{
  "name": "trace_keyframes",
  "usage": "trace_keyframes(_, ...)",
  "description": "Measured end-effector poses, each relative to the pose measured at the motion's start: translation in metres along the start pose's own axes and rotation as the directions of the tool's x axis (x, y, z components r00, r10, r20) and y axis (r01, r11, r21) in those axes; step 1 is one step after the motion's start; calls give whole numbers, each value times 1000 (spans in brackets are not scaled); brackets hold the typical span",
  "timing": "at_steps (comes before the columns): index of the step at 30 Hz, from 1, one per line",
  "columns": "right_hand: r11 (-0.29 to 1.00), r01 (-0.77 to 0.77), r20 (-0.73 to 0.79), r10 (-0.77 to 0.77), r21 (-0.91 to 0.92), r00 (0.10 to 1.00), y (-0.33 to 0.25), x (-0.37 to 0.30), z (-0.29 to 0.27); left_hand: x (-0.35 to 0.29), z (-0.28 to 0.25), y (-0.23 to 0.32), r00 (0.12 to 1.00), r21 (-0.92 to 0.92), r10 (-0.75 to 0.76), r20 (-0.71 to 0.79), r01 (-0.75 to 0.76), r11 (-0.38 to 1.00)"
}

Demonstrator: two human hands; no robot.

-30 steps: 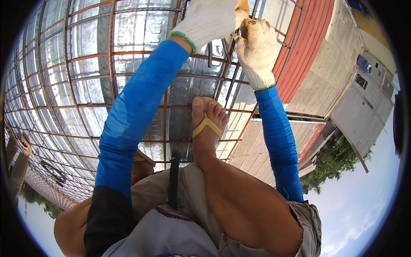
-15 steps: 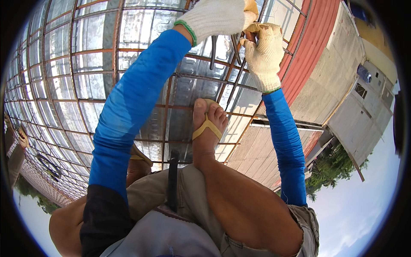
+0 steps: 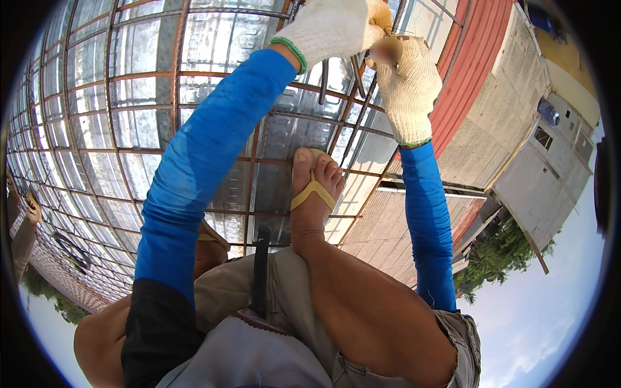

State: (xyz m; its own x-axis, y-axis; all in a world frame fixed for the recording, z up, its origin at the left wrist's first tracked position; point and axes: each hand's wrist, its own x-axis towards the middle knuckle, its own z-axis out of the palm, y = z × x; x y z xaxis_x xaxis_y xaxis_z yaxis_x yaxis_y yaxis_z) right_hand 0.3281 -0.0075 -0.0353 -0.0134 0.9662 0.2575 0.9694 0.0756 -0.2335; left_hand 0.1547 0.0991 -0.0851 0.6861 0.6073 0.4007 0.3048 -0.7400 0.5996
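Note:
Both my hands wear pale knit gloves and meet over a rusty rebar grid (image 3: 176, 97) at the top. My left hand (image 3: 339, 29), in a green-cuffed glove, is closed with its fingertips together. Just to its right, my right hand (image 3: 409, 81) is closed too, its fingertips bare and blurred. A thin wire (image 3: 405, 33) shows between the hands, at the right hand's fingers. What the left fingers pinch is hidden. Below the left hand two short dark bars (image 3: 324, 81) stick out; whether they are tool handles I cannot tell.
My sandalled foot (image 3: 315, 184) stands on the grid, above shiny metal decking (image 3: 226, 45). A red corrugated roof edge (image 3: 475, 58) and grey roofing (image 3: 485, 123) lie to the right, below grid level. A dark coil (image 3: 72, 252) lies on the mesh at far left.
My right hand has shifted slightly right and down, and its forearm has swung a little left. My left hand and sleeve have moved slightly right. Both hands stay closed.

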Motion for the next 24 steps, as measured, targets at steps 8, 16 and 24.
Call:
trace_keyframes(8, 999, 7, -48, -5, 41, 999, 12, 20, -7, 4, 6, 2, 999, -76, -46, 2, 46, 996)
trace_keyframes(16, 848, -338, 197, 279, 408, 940, 15, -3, -15, 0, 6, 0, 999, -70, -52, -8, 51, 996)
trace_keyframes(24, 931, -108, 93, 81, 347, 992, 26, 3, 0, -1, 4, 1, 999, -79, -44, 4, 44, 996)
